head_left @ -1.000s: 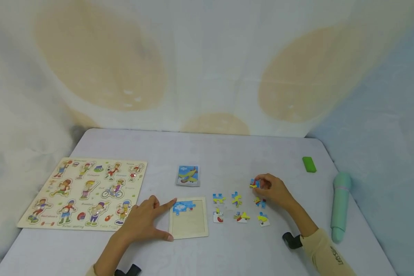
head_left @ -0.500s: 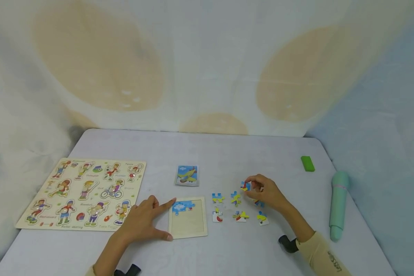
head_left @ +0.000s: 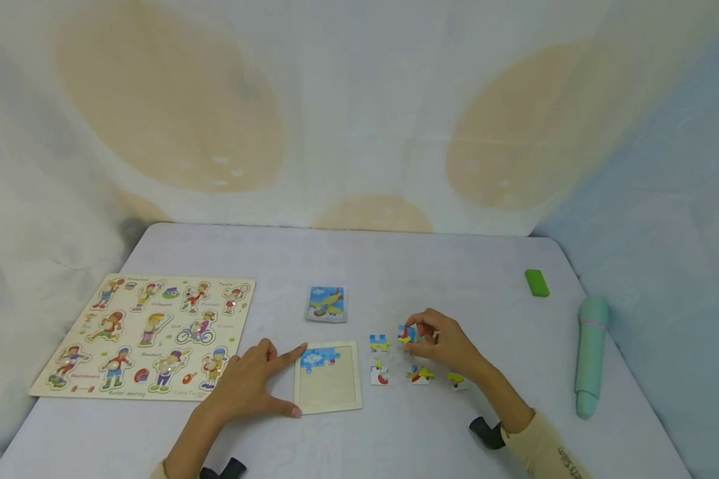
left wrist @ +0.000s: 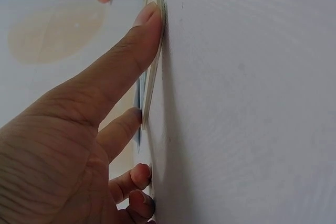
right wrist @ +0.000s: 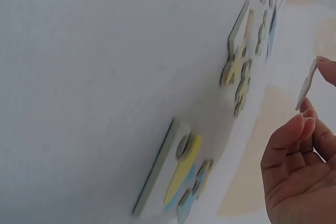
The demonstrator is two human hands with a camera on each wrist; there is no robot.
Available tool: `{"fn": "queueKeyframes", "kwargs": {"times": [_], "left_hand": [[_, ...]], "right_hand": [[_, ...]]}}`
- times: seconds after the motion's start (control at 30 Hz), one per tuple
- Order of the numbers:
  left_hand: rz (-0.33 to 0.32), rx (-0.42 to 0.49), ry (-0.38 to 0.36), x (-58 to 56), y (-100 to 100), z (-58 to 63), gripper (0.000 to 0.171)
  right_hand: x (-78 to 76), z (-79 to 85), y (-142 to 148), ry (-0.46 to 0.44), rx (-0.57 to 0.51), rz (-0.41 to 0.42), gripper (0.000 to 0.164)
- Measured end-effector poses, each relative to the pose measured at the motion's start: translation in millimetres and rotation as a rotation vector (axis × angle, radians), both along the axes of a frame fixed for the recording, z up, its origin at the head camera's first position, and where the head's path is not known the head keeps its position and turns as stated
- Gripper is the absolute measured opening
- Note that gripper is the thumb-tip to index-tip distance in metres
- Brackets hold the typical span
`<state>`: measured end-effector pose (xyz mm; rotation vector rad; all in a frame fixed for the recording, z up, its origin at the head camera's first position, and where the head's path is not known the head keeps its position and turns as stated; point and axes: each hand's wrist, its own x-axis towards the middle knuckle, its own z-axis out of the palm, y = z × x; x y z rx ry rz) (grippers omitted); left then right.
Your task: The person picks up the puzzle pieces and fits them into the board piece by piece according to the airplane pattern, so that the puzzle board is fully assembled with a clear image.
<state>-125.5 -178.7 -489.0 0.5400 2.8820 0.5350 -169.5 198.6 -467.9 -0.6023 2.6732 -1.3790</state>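
My left hand has its thumb and index finger spread straight, touching the left corners of a wooden puzzle tray. Joined blue puzzle pieces fill the tray's upper left. In the left wrist view the thumb presses the tray's edge. My right hand pinches a blue, red and yellow puzzle piece between thumb and finger. In the right wrist view that held piece is edge-on and off the table. Several loose pieces lie below and beside it, including a blue-yellow piece and a white-red piece.
A picture card of a yellow plane lies behind the tray. At left is a large sports-figure puzzle board. A green block and a mint-green cylinder lie at right.
My right hand has carried its puzzle piece left, from the right side of the loose pieces to above their middle. My left hand and the tray have stayed put.
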Motion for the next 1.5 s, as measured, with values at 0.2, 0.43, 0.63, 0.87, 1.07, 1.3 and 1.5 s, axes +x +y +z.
{"fn": "queueKeyframes", "kwargs": {"times": [0.2,0.43,0.63,0.87,1.07,1.3,1.5], "left_hand": [[-0.003,0.007,-0.002,-0.1,0,1.0,0.101],[-0.007,0.001,0.031,0.5,0,-0.4,0.101],[-0.008,0.008,0.020,0.2,0,0.7,0.101],[-0.013,0.005,0.015,-0.2,0,1.1,0.101],[-0.020,0.008,0.028,-0.6,0,-0.3,0.101],[-0.020,0.008,0.030,-0.4,0,-0.8,0.100],[-0.009,0.016,0.020,-0.4,0,-0.2,0.100]], "right_hand": [[2.5,1.5,-14,0.006,0.009,0.034,0.032],[4.8,0.5,-31,0.041,0.009,0.089,0.032],[7.8,1.6,-41,0.020,0.021,0.103,0.032],[9.2,-0.2,-51,0.025,0.042,0.112,0.033],[11.6,-0.1,-62,0.042,0.067,0.121,0.032],[12.1,-0.3,-75,0.014,0.144,0.129,0.027],[11.6,2.1,-87,0.049,0.251,0.131,0.025]]}}
